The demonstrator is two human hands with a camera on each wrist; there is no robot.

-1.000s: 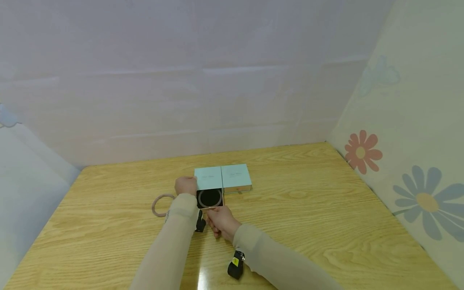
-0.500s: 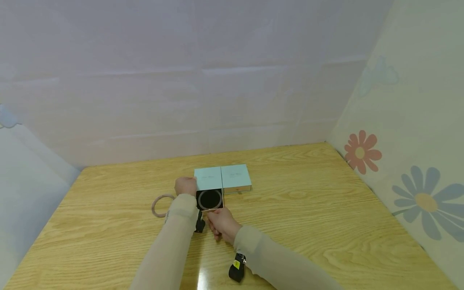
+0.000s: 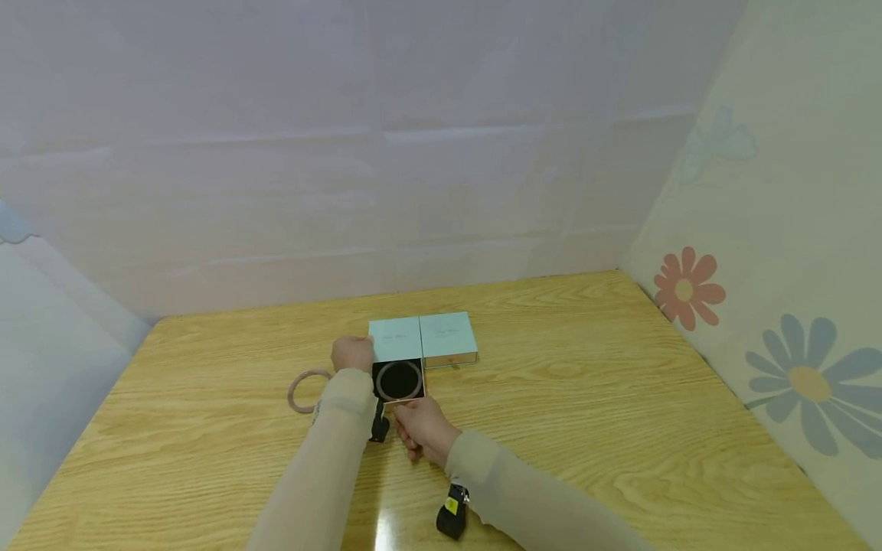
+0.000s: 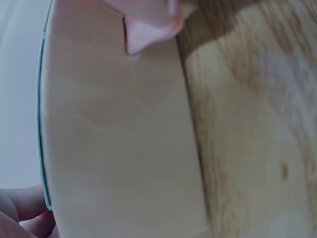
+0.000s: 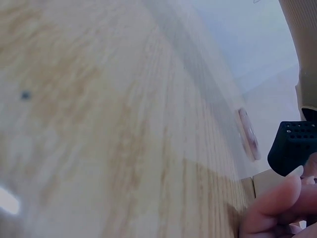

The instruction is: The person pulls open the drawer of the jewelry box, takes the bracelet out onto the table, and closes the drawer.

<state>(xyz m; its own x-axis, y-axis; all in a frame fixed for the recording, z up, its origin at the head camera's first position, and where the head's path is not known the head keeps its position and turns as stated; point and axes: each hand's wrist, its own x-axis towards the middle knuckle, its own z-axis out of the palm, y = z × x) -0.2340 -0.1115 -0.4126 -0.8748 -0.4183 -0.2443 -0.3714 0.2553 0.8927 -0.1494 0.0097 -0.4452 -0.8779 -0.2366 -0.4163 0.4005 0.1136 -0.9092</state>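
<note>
Two light-blue drawer boxes stand side by side on the table. The left box (image 3: 395, 339) has its drawer (image 3: 378, 387) pulled out toward me, and a pinkish bangle (image 3: 380, 373) lies in the black lining. My left hand (image 3: 353, 353) grips this box at its left side; the left wrist view shows curled fingers (image 4: 30, 202) at its edge. My right hand (image 3: 423, 427) is at the drawer's front, pinching the pink ribbon tab (image 4: 146, 37) that comes out of a slot there. Part of the tab is hidden by the fingers.
The right box (image 3: 449, 337) is closed and touches the left one. A second bangle (image 3: 292, 396) lies on the wooden table (image 3: 592, 398), left of my left forearm. Black camera mounts (image 3: 451, 514) hang at both wrists. Walls enclose the table's back and sides.
The drawer has slid slightly farther out toward me, with my right hand moving back along with it. My left hand and the boxes' covers have stayed in place.
</note>
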